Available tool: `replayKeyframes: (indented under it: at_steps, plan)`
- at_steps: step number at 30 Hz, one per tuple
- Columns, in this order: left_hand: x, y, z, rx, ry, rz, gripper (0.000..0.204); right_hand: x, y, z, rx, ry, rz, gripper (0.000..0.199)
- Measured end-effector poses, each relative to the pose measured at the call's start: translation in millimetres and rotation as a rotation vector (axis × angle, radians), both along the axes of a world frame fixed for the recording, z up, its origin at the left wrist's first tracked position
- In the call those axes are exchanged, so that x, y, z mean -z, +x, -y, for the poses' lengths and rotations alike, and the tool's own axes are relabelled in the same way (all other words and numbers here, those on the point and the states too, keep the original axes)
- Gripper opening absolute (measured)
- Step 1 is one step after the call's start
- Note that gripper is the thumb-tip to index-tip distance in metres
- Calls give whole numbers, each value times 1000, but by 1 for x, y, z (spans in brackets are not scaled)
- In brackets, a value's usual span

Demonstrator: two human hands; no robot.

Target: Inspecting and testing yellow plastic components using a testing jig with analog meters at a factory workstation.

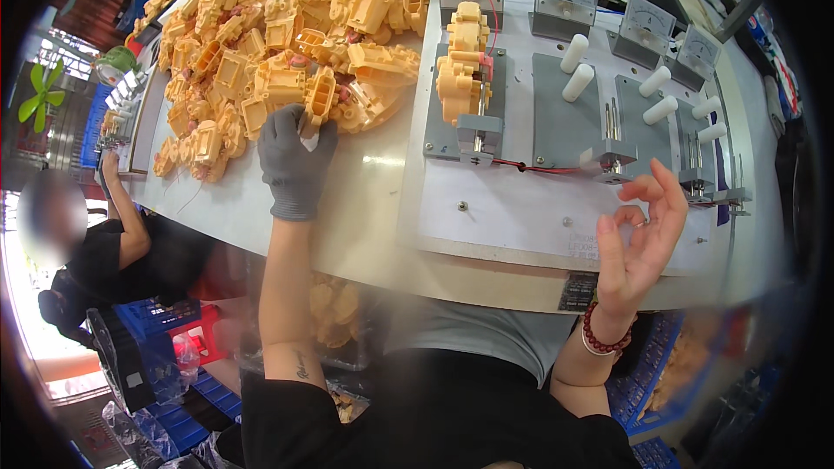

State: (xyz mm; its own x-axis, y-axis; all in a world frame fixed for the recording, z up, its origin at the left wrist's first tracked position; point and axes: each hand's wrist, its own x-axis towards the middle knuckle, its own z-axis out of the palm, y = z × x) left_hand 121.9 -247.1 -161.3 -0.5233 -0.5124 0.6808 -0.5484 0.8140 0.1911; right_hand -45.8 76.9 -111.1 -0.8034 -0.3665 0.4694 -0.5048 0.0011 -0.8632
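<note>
My left hand (298, 156), in a grey glove, is at the near edge of a heap of orange-yellow plastic housings (230, 74). Its fingers are closed on the lower end of one housing (321, 95). My right hand (645, 230), bare, hovers over the front part of the test board (512, 217) with its fingers loosely bent and apart, holding nothing. Another orange-yellow housing (460, 65) sits in the leftmost grey fixture (478, 135), its near end against metal pins.
Analog meters (565, 0) line the board's back edge. White pegs (578, 82) stand on the other grey fixtures (560, 135). A red wire (539, 168) runs between fixtures. At the far left another person (117, 243) works. A blue crate (656, 365) stands below the table at right.
</note>
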Motion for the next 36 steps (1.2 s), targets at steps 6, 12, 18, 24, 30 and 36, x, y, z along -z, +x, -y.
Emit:
replayKeyframes:
  at_steps: [6, 12, 18, 24, 30, 36]
  plan:
    - [-21, 15, -20, 224, -198, -290, 41, -2, 0, 1, -74, 69, -22, 64]
    - [-56, 15, -59, 332, -50, -391, 43, -3, -3, 3, -103, 3, -40, 58]
    - [-72, 5, -63, 331, -92, -424, 46, -3, 0, 13, -82, 26, -158, 46]
    - [-164, -86, -76, 883, -180, -248, 30, -1, -9, 6, -215, -24, -257, 42]
    - [-165, -260, -60, 989, -168, 927, 20, -4, -5, 2, -234, -5, -270, 45]
    - [-98, -293, -59, 960, -38, 907, 29, -5, -8, 2, -262, -26, -257, 44]
